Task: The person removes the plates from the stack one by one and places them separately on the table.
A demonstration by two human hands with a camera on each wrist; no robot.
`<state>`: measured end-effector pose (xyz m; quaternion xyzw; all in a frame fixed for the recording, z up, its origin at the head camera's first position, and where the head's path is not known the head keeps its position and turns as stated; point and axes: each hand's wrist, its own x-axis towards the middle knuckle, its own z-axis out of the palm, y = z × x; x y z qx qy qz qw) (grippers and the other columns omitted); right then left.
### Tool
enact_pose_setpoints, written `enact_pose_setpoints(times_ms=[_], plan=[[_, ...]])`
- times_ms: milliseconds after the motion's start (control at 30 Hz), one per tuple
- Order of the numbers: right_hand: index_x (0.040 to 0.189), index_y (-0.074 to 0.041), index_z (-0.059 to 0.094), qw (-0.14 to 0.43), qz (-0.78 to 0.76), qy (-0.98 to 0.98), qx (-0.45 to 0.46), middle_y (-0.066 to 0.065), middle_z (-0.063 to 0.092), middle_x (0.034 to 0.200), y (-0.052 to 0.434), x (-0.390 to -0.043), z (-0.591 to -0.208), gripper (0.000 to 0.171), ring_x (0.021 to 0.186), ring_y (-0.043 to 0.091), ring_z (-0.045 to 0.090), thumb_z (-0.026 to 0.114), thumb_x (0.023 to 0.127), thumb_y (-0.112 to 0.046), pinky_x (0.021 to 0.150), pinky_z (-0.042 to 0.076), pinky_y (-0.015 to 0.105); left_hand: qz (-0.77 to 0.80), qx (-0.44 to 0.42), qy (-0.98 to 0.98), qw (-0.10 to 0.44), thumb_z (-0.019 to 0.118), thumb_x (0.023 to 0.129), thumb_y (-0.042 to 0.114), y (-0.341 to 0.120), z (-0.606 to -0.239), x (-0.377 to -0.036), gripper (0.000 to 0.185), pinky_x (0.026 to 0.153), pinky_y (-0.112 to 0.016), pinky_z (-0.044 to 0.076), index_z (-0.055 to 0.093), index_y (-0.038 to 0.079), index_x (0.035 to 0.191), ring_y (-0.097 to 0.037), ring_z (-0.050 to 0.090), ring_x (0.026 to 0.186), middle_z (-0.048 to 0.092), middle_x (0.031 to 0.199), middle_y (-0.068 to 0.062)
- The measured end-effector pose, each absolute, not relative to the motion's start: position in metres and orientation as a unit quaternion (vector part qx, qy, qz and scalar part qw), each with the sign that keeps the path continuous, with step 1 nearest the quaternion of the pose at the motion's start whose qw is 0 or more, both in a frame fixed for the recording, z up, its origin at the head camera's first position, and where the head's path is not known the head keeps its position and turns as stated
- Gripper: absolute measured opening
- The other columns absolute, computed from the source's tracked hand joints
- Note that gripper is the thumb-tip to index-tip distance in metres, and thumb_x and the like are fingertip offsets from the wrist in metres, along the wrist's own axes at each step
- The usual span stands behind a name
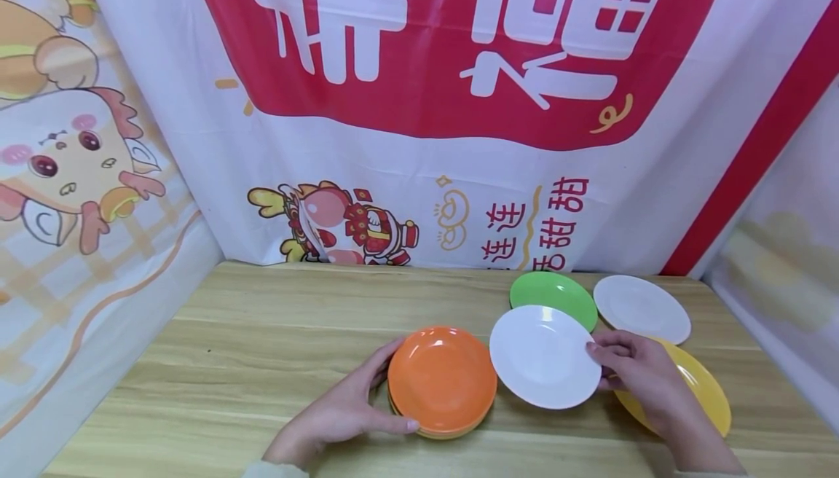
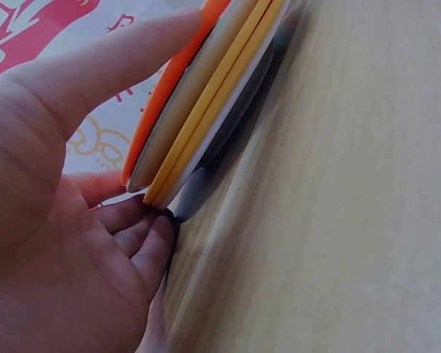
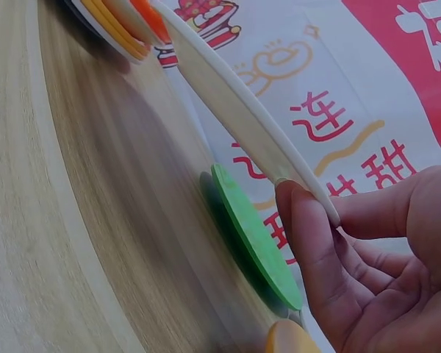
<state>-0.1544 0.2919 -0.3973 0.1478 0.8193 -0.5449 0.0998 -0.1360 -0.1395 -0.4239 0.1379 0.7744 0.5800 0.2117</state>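
Note:
In the head view my right hand [image 1: 632, 365] pinches the right rim of a white plate [image 1: 545, 358], thumb on top and fingers beneath. The right wrist view has this plate [image 3: 242, 114] raised above the wooden table, tilted in that picture. My left hand [image 1: 354, 401] holds the left side of a stack of plates with an orange plate [image 1: 442, 379] on top. Seen from the left wrist, the thumb lies along the orange rim, and fingertips [image 2: 158, 239] sit at the lower edges of the stack [image 2: 198, 118], where beige, yellow and white rims show under the orange one.
Beyond the held plate lies a green plate [image 1: 553, 296], with another white plate [image 1: 642, 309] to its right. A yellow plate [image 1: 704, 390] is partly hidden under my right hand. Printed cloth [image 1: 419, 194] hangs along the back and sides of the wooden table [image 1: 262, 332].

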Motion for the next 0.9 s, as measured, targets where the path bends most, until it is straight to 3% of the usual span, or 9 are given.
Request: enact_pose_setpoints(times_ms=[433, 900], plan=[[0.135, 0.009, 0.056, 0.120, -0.524, 0.835, 0.113, 0.002, 0.072, 0.099, 0.304, -0.152, -0.404, 0.042, 0.083, 0.017, 0.067, 0.064, 0.109, -0.023, 0.072, 0.063, 0.028, 0.579, 0.134, 0.775, 0.213, 0.098, 0.080, 0.030, -0.139, -0.424, -0.136, 0.114, 0.131, -0.073, 0.013, 0.029, 0.028, 0.170, -0.035, 0.029, 0.163, 0.033, 0.176, -0.005], [0.136, 0.011, 0.060, 0.134, -0.501, 0.848, 0.109, 0.008, 0.072, 0.108, 0.304, -0.150, -0.410, 0.045, 0.084, 0.017, 0.067, 0.066, 0.107, -0.024, 0.072, 0.064, 0.029, 0.581, 0.137, 0.773, 0.214, 0.097, 0.080, 0.029, -0.140, -0.426, -0.137, 0.113, 0.131, -0.073, 0.013, 0.029, 0.028, 0.171, -0.035, 0.028, 0.164, 0.032, 0.177, -0.006]])
